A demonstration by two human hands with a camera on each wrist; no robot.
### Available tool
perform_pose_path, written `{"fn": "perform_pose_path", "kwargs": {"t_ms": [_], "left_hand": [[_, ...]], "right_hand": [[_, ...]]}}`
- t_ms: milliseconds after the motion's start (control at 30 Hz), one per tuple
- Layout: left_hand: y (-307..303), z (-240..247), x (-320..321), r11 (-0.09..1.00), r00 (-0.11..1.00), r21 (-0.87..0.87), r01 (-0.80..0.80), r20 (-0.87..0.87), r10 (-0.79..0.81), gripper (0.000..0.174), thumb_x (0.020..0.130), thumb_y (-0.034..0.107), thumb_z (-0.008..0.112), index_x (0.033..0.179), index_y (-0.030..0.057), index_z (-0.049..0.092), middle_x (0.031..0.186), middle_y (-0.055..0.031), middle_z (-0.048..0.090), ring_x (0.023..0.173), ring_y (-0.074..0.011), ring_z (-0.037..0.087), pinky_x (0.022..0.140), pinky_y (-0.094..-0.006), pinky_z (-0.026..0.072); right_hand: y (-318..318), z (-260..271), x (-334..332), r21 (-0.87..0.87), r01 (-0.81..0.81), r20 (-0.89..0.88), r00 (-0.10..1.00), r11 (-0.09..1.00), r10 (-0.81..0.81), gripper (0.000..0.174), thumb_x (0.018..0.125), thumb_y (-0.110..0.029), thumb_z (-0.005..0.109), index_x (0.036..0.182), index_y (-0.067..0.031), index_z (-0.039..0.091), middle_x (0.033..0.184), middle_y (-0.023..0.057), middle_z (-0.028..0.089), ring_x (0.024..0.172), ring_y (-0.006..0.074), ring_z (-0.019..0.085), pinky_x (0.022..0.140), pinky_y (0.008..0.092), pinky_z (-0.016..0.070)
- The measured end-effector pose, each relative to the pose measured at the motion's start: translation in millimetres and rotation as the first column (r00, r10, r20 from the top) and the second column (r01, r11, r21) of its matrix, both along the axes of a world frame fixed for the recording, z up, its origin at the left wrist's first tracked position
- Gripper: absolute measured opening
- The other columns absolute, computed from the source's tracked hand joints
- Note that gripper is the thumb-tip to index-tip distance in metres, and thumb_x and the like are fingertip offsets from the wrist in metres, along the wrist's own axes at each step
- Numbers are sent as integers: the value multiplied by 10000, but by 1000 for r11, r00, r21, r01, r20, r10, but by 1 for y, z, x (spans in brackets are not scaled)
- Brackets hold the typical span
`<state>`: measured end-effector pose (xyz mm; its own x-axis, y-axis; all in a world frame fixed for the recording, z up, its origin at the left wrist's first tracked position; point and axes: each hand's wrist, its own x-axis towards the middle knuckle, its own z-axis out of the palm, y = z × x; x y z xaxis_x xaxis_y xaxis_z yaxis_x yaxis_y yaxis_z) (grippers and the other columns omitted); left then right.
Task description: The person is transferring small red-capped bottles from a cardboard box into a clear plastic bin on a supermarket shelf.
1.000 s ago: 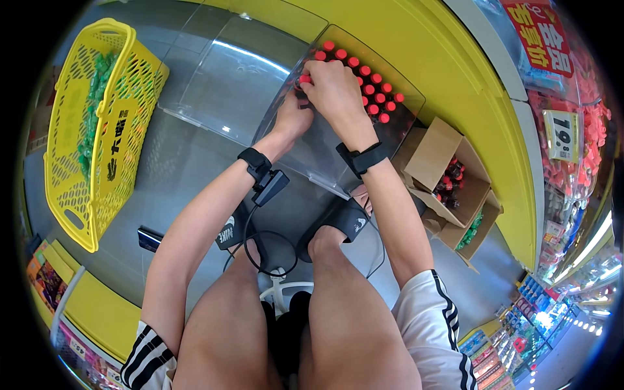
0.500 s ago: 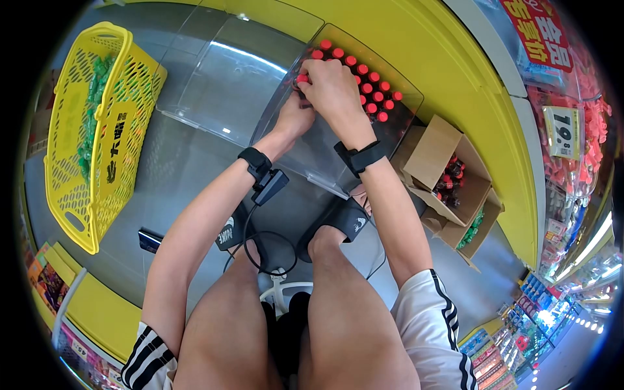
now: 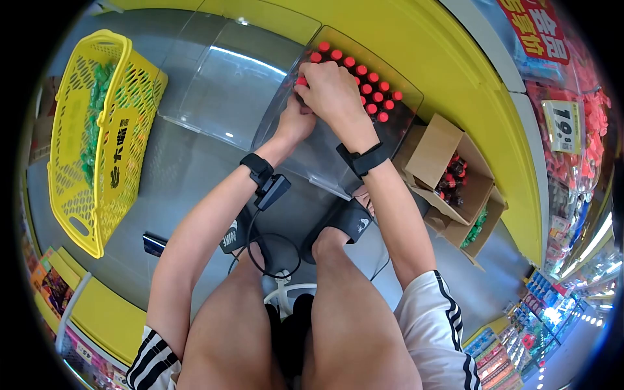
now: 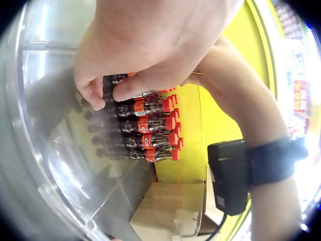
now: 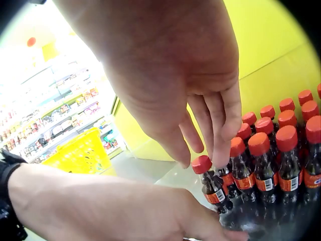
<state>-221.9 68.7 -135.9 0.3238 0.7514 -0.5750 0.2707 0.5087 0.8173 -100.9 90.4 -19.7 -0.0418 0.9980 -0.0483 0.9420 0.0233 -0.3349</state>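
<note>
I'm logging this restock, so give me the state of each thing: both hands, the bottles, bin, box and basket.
Left hand: pinching one bottle.
Right hand: fingers straight, tips at the caps.
Bottles: upright, capped, in rows.
Bin: clear, partly filled.
Box: flaps open, bottles inside.
Basket: holds green packets.

Price tag [image 3: 562, 127]: "19.8". Left sandal [image 3: 229, 235]: "NIKE" with swoosh. Right sandal [image 3: 356, 224]: swoosh only. Yellow basket [image 3: 120, 156]: black Chinese characters on its wall, one reading "大". Red sign [image 3: 536, 29]: white Chinese characters, upside down, not legible. Bottles [image 5: 261, 175]: red labels with barcodes, wording too small to read.
</note>
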Motion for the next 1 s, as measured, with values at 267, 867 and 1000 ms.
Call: {"fn": "perform_pose_path", "kwargs": {"t_ms": [267, 867, 1000], "left_hand": [[-43, 83, 21, 945, 976, 285, 159, -192, -106, 345, 942, 147, 687, 1213, -48, 601, 1049, -229, 743, 1010, -412, 741, 858, -486, 576], [-88, 166, 153, 417, 749, 797, 437, -65, -659, 144, 922, 110, 702, 997, -9, 673, 955, -183, 663, 923, -392, 668, 817, -480, 552], [-92, 176, 192, 244, 620, 785, 569, -214, -755, 146, 916, 78, 671, 984, -51, 686, 984, -220, 675, 987, -422, 666, 862, -517, 549]], "right_hand": [[-28, 49, 30, -43, -77, -62, 995, 996, 74, 207, 945, -214, 737, 1065, -61, 809, 871, 165, 764, 844, 365, 744, 771, 459, 594], [-220, 140, 222, -69, 374, -24, 926, 925, -377, 102, 935, -88, 732, 992, -4, 743, 876, 179, 742, 810, 373, 717, 740, 447, 569], [-242, 120, 257, -80, 376, 73, 926, 923, -371, 135, 880, -51, 749, 1012, -25, 763, 870, 175, 754, 825, 375, 728, 763, 462, 578]]}}
